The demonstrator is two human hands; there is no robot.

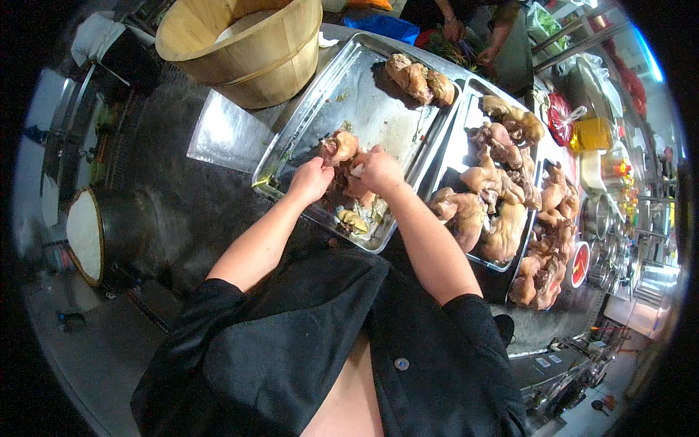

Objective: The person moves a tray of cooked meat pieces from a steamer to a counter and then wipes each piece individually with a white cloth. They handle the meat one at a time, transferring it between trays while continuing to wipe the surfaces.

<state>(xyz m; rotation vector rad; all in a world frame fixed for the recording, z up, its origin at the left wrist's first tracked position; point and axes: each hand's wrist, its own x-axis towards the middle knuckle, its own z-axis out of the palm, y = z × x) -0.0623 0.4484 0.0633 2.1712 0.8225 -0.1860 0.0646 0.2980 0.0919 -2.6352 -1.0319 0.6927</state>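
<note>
A large metal tray [377, 106] lies before me, with a piece of cooked meat on the bone [343, 145], likely pork knuckle, near its front. My left hand [310, 181] grips the left side of this piece. Fingers bent, my right hand [380, 170] holds its right side and hides part of it. A small white bit [357, 170], perhaps bone, shows by the right fingers. Pale yellowish scraps [352, 221] sit in the tray's near corner. Up in the far corner lie more meat pieces [418, 79].
To the right, a second tray [505, 267] and another beyond it hold several pieces of meat [551, 235]. A wooden tub [262, 60] stands at the upper left. Across the table, another person's hands [454, 30] are at some greens. A white-filled container [84, 237] stands left.
</note>
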